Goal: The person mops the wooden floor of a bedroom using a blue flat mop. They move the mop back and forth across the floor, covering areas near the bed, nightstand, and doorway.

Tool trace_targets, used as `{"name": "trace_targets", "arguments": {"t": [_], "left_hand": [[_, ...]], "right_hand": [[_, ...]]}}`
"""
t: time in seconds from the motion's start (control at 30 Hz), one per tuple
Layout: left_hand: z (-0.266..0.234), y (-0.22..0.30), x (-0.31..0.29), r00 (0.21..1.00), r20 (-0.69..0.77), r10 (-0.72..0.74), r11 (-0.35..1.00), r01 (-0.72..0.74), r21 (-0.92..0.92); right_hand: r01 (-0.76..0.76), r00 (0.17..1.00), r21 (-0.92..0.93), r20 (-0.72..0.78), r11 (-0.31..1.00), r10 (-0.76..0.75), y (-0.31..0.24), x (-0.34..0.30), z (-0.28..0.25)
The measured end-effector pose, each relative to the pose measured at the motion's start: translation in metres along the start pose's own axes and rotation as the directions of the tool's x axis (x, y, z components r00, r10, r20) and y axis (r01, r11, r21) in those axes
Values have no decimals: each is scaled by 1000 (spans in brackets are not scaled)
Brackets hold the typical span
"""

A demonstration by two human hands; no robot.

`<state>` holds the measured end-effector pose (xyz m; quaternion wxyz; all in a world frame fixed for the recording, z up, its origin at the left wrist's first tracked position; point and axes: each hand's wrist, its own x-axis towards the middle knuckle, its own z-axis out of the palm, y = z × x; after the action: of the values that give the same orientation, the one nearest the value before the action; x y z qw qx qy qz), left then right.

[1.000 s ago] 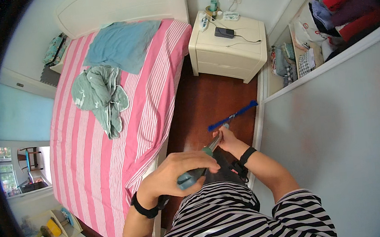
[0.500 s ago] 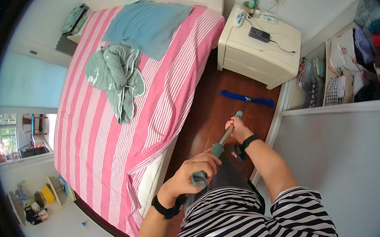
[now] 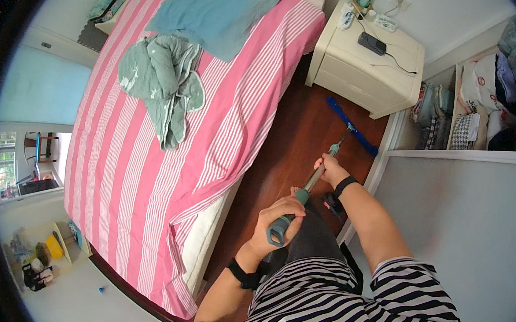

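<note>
A mop (image 3: 316,178) with a long metal pole and green-grey grips slants away from my body. My left hand (image 3: 280,219) is closed around its upper grip, near the looped handle end. Farther down the pole, my right hand (image 3: 330,170) grips it just below the lower green collar. The blue fluffy mop head (image 3: 351,126) lies on the dark red wooden floor (image 3: 286,135), between the nightstand and the wardrobe track, one end near the nightstand's foot.
To the left stands a bed with a pink striped sheet (image 3: 115,143), a blue pillow (image 3: 215,17) and a crumpled green blanket (image 3: 162,86). A cream nightstand (image 3: 360,69) is ahead. On the right are a clothes-filled wardrobe (image 3: 480,102) and its sliding door (image 3: 458,205).
The mop head has swung from lying nearly crosswise to a steep slant, its left end now farther away. Both hands have shifted slightly right with the pole, and the view has turned a little.
</note>
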<state>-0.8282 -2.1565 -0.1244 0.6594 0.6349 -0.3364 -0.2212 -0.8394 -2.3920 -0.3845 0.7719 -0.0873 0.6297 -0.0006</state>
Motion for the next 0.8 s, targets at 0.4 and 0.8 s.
{"name": "trace_targets", "arguments": {"t": [0.4,0.8], "left_hand": [[-63,60,-184,919,-375,-120,978,175,116],[-61,103,-269,883,-454,119,904,93,418]], "right_hand": [[-10,999,-650,25,760,35,206,-48,35],[94,987,-902,139,421,78,310,-85,36]]}}
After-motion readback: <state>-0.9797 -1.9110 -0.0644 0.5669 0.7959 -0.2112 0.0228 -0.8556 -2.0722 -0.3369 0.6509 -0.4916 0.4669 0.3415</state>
